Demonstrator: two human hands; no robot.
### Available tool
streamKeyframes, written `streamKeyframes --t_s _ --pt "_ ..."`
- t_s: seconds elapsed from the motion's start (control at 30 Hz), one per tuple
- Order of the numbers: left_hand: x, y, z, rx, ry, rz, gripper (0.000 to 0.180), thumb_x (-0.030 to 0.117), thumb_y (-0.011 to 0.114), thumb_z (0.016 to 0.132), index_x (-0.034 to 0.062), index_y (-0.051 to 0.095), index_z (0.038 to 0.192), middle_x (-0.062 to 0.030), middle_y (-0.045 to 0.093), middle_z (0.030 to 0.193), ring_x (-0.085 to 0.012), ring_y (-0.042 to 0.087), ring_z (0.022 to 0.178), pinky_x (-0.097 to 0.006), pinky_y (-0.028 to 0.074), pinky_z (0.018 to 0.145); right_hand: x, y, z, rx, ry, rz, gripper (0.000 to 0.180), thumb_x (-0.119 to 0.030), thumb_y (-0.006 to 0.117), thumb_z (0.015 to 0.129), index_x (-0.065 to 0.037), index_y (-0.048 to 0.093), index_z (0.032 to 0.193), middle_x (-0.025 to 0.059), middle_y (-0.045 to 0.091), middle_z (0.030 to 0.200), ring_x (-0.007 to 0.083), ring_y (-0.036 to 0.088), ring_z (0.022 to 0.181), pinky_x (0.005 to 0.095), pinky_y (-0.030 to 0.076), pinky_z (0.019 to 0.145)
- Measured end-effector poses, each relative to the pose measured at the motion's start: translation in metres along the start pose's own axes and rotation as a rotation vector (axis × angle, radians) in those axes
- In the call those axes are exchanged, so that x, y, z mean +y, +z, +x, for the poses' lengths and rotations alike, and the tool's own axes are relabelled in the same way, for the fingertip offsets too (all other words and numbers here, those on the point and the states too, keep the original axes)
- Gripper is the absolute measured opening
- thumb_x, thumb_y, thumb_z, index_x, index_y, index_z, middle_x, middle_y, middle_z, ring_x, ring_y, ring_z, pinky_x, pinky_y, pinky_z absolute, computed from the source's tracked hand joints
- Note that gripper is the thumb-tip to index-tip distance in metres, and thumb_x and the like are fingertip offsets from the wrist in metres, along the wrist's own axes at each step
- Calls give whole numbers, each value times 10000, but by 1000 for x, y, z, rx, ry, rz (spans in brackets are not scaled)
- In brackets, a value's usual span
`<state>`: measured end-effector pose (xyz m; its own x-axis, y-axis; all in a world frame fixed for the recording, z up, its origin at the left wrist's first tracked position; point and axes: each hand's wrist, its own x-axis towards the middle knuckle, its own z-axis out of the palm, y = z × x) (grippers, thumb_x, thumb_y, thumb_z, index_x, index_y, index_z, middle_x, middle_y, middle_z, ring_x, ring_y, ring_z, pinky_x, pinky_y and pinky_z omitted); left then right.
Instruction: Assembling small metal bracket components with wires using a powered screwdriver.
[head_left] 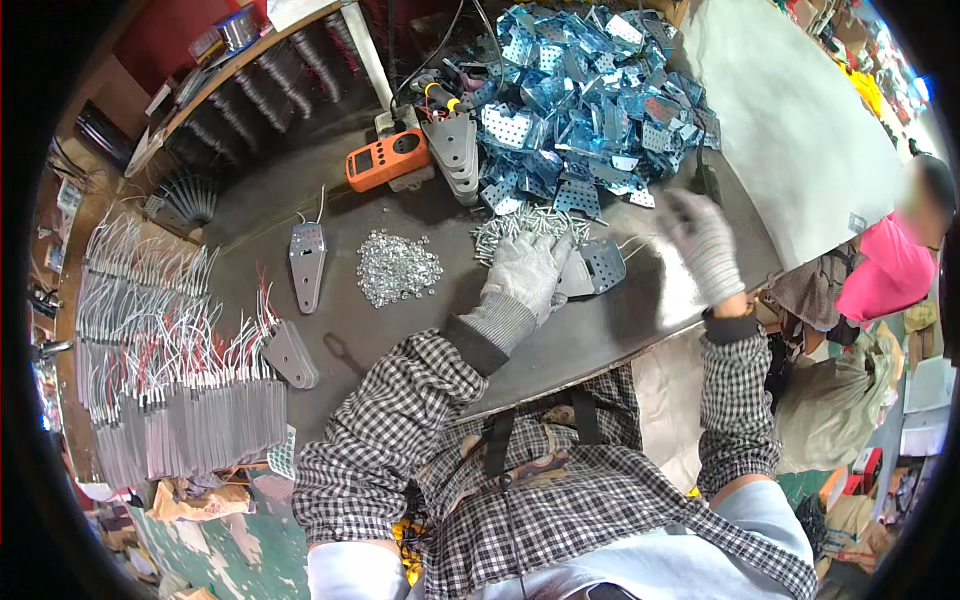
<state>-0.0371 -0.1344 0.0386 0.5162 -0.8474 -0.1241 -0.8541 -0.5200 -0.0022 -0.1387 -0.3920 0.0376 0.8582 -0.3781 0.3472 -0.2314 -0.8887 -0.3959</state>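
The person's left hand [527, 272], in a grey glove, lies over the near side of the heap of screws [492, 238] on the bench [570, 345]. Its fingers point down into the screws; whether they grip one, one cannot tell. Directly at the right of this hand lies the grey plate [576, 276] with a perforated piece [604, 265] and thin wires; whether the hand holds it is also not clear. The right hand [700, 250], gloved too, is blurred above the right part of the bench; its fingers look somewhat bent, but one cannot tell if they hold something. Behind the screws rises the pile of blue brackets [590, 110]. To the left is a heap of small nuts [398, 268].
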Motion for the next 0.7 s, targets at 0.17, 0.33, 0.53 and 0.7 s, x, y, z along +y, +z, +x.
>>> streamKeyframes --t_s 0.17,0.33,0.53,0.7 --pt "3 5 -12 109 -23 -44 822 415 733 787 78 384 1451 -119 529 1232 -289 508 1142 -406 419 982 -56 28 -41 -234 -147 -97 348 -205 710 795 -54 640 1101 153 651 969 339 619 923 423 499 798" --pt "-3 23 -38 216 53 -982 730 502 587 908 4 401 1408 -205 474 1378 -375 453 1278 -438 380 1080 -98 23 -52 245 -243 355 220 27 655 787 -31 658 999 128 625 872 313 602 805 375 477 691" --pt "-93 65 -105 489 -162 -1924 577 351 496 980 -34 372 1391 -239 492 1318 -308 525 1185 -354 521 906 -144 31 -46 215 -313 655 356 36 639 821 -35 604 1168 131 575 1173 242 616 902 350 524 783" --pt "-190 33 -120 1202 -626 -1582 498 323 518 980 72 391 1390 -191 546 1198 -334 629 953 -389 550 849 -135 72 -69 134 -157 718 326 43 625 844 -39 601 1159 137 578 1160 260 622 946 344 514 795"
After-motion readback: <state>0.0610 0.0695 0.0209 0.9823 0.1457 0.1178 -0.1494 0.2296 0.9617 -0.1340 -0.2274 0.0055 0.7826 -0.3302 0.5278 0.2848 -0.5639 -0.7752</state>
